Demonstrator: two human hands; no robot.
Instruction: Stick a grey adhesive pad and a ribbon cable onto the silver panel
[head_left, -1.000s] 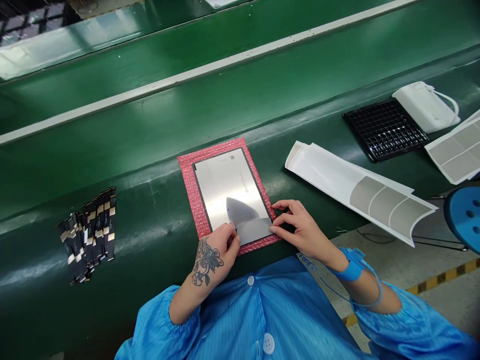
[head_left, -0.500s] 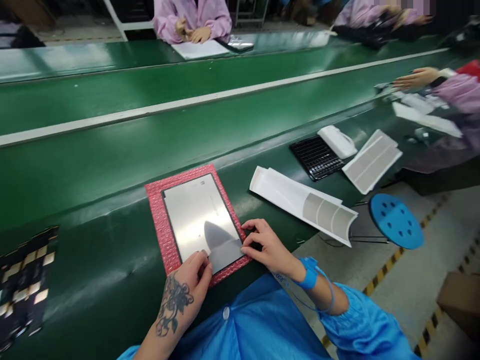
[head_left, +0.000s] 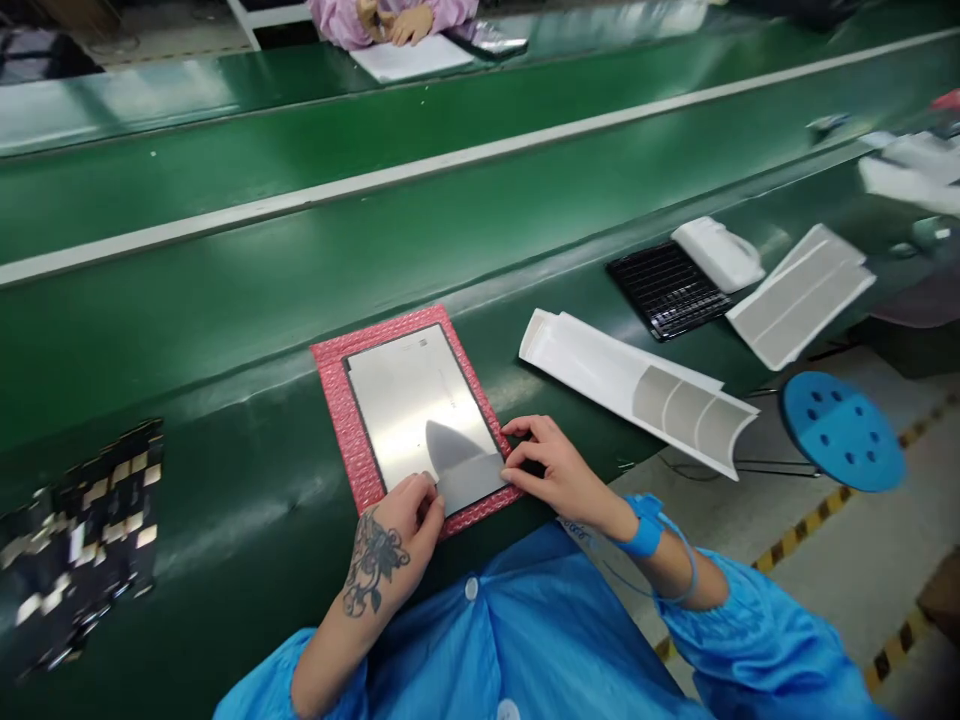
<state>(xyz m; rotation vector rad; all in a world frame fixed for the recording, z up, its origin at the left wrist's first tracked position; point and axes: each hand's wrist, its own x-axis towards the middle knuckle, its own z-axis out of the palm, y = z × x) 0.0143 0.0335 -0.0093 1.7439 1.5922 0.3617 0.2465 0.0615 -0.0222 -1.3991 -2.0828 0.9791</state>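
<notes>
One green workbench [head_left: 225, 330] carries everything. One silvery panel [head_left: 409, 400] lies flat on one pink bubble-wrap pad [head_left: 334, 390] at the near edge, seemingly for cushioning. Two backing sheets [head_left: 600, 365] wait to the right, beside one black tray [head_left: 664, 290]. The left hand [head_left: 394, 535] presses the panel's near corner with fingers bent; the right hand [head_left: 559, 470] pinches its right edge.
</notes>
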